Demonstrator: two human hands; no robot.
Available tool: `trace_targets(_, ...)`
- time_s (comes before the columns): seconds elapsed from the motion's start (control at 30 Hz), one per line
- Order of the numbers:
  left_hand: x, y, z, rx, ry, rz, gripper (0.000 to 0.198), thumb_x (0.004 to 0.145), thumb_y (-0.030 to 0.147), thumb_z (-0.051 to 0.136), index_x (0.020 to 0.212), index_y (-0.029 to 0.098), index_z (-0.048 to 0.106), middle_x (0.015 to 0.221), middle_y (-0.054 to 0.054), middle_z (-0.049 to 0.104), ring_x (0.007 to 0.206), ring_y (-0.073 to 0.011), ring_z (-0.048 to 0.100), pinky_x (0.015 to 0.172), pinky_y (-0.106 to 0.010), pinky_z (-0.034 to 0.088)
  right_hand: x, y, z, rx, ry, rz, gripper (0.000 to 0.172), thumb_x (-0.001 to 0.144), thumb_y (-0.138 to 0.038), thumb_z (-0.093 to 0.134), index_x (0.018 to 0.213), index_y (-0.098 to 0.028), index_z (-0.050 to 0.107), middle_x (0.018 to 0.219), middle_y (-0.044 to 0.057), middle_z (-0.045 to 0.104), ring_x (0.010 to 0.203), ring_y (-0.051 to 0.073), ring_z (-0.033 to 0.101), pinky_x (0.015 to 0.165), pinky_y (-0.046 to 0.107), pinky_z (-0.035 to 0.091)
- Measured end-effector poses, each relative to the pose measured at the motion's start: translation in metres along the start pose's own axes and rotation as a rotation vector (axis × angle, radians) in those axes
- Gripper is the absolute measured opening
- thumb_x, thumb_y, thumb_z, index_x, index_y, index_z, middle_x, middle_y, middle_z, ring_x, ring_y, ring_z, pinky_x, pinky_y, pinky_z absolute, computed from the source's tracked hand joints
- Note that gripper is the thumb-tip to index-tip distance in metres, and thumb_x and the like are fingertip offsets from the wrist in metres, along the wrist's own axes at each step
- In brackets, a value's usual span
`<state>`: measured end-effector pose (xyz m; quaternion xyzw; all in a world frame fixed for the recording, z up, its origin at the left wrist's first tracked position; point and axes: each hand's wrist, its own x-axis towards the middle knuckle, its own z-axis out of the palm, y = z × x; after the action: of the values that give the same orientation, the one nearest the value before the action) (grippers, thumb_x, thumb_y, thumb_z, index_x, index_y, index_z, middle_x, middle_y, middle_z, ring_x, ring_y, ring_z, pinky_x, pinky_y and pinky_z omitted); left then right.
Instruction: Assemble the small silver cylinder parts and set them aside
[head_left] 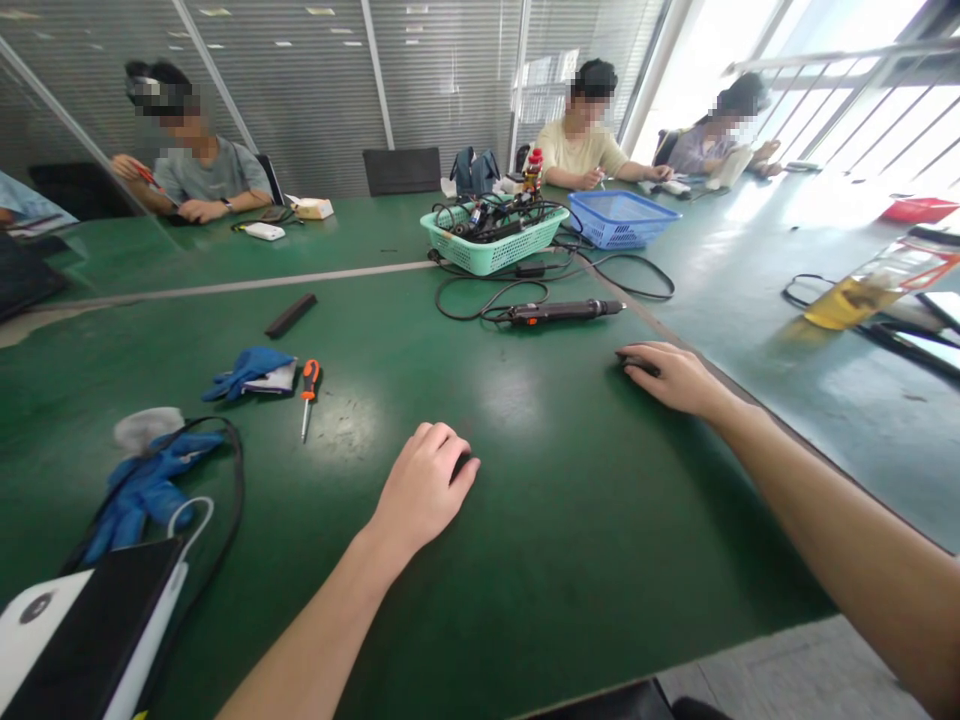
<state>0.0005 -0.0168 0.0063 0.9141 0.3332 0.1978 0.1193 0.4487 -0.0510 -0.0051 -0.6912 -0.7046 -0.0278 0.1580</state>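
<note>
My left hand (426, 482) rests on the green table with its fingers curled down. A dark patch shows between the thumb and forefinger; I cannot tell whether it is a small object or shadow. Farther off to the right, my right hand (673, 378) is closed over a small black object (643, 366), mostly covered by the fingers. Beyond the hands lies a black electric screwdriver (566, 312) with an orange switch, its cord looping behind it. An orange-handled screwdriver (310, 385) lies left of my left hand, its tip toward me.
Blue gloves (142, 490), a phone (97, 630) on a white device and a black bar (291, 316) lie leftward. A green basket (487, 255) of cords and tools stands beside a blue basket (626, 220). A bottle (862, 290) lies tilted at right. Several people sit across the table.
</note>
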Motion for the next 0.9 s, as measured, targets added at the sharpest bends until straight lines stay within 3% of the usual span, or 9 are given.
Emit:
trace_targets(0.13,-0.002,-0.001,0.000,0.007,0.006,-0.002,0.009,0.100,0.024,0.060,0.098,0.020,0.067,0.101,-0.006,0.063,0.101,-0.0255,0.057,0.089,-0.041,0.053,-0.004,-0.017,0.008,0.014,0.100,0.041,0.030,0.099,-0.021,0.054,0.125,-0.017,0.069,0.114,0.017,0.071,0.111,0.028,0.065,0.100,0.042,0.048)
trace_targets(0.23,-0.003,-0.001,0.000,0.019,0.003,-0.006,0.009,0.101,0.025,0.060,0.097,0.020,0.067,0.101,-0.006,0.063,0.101,-0.0255,0.057,0.090,-0.042,0.052,-0.001,-0.052,0.016,0.040,0.100,-0.021,0.025,0.102,-0.026,0.055,0.122,-0.020,0.069,0.115,0.015,0.070,0.111,0.027,0.064,0.100,0.043,0.050)
trace_targets(0.3,-0.004,-0.001,0.000,0.028,0.006,-0.014,0.009,0.100,0.024,0.060,0.095,0.020,0.066,0.100,-0.007,0.063,0.101,-0.0255,0.057,0.090,-0.042,0.052,0.003,-0.089,0.022,0.064,0.083,-0.094,0.023,0.103,-0.033,0.059,0.122,-0.022,0.066,0.123,0.009,0.066,0.110,0.023,0.063,0.101,0.045,0.051)
trace_targets(0.5,-0.005,-0.001,-0.001,0.039,0.095,-0.073,0.011,0.095,0.012,0.057,0.101,0.020,0.061,0.102,-0.007,0.064,0.101,-0.0262,0.058,0.090,-0.042,0.052,0.018,-0.222,0.046,0.136,0.014,-0.311,0.027,0.101,-0.020,0.053,0.124,-0.019,0.066,0.117,0.011,0.067,0.111,0.025,0.058,0.099,0.041,0.047)
trace_targets(0.6,-0.005,-0.004,-0.002,0.060,0.148,-0.125,0.014,0.091,0.009,0.056,0.095,0.022,0.057,0.098,-0.007,0.063,0.098,-0.0269,0.058,0.088,-0.043,0.052,0.024,-0.264,0.052,0.166,-0.022,-0.391,0.024,0.098,-0.021,0.056,0.121,-0.021,0.065,0.114,0.010,0.066,0.109,0.025,0.057,0.096,0.040,0.047)
trace_targets(0.7,-0.005,-0.008,-0.003,0.052,0.184,-0.153,0.015,0.090,0.008,0.056,0.093,0.023,0.054,0.096,-0.006,0.062,0.096,-0.0275,0.058,0.086,-0.043,0.052,0.029,-0.279,0.052,0.199,-0.033,-0.401,0.023,0.098,-0.020,0.055,0.120,-0.018,0.064,0.110,0.010,0.066,0.107,0.025,0.057,0.095,0.040,0.047)
trace_targets(0.9,-0.004,-0.011,-0.003,0.031,0.192,-0.142,0.016,0.090,0.008,0.054,0.094,0.023,0.053,0.096,-0.006,0.063,0.096,-0.0272,0.059,0.084,-0.042,0.052,0.028,-0.271,0.037,0.283,-0.038,-0.403,0.044,0.095,-0.024,0.061,0.138,-0.018,0.053,0.121,0.012,0.066,0.115,0.026,0.059,0.100,0.042,0.050)
